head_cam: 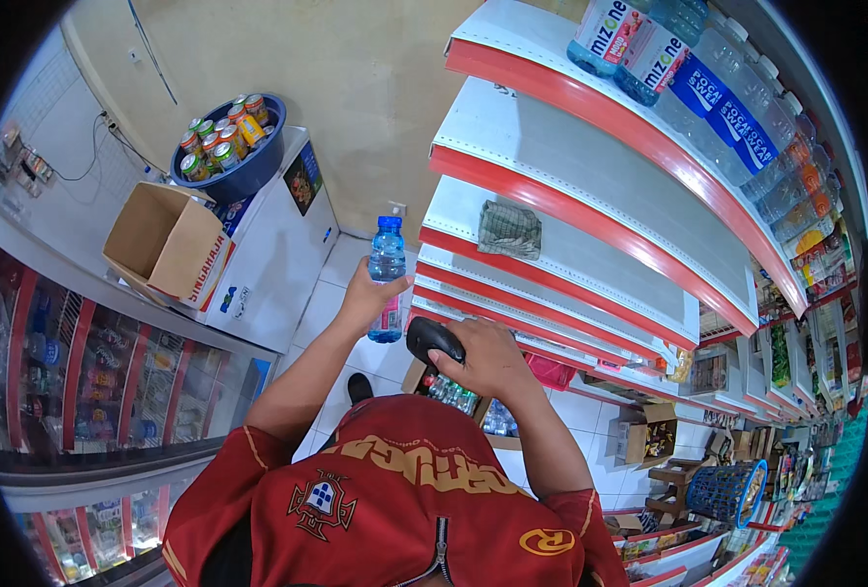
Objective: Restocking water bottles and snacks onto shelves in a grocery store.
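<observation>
My left hand (370,299) grips a clear plastic drink bottle (387,253) with a blue cap and a pink label, upright, with its lower end showing below my thumb. In my right hand (489,357) is a black handheld device (431,340) that looks like a barcode scanner. Its rounded head is just right of the bottle's base, a small gap apart. A folded checked cloth (509,230) lies on a white shelf with a red front edge (470,249), beyond my right hand.
Mizone bottles (610,37) and Pocari Sweat bottles (727,110) stand on the upper shelf. At left, a white chest freezer (258,264) bears a blue basin (258,165) of cans and an open cardboard box (159,235). A glass-fronted drinks cooler (111,367) is nearer. Boxed bottles (452,396) sit below my right hand.
</observation>
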`<action>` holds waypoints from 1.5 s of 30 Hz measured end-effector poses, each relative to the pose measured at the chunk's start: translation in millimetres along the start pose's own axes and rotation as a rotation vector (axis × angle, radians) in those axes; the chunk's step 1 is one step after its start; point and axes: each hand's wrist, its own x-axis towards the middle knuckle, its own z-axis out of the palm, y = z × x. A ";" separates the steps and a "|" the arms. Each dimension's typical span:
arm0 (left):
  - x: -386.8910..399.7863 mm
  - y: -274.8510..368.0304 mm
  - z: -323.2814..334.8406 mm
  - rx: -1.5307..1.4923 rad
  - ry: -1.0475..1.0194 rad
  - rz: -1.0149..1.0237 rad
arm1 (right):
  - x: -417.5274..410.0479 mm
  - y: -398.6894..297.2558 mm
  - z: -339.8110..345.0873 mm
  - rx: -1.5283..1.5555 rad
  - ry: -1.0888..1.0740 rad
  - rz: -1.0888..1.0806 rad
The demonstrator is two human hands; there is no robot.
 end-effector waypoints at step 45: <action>50.2 375.2 76.8 0.104 -0.112 1.014 | 19.1 171.5 -78.1 -0.117 0.509 0.351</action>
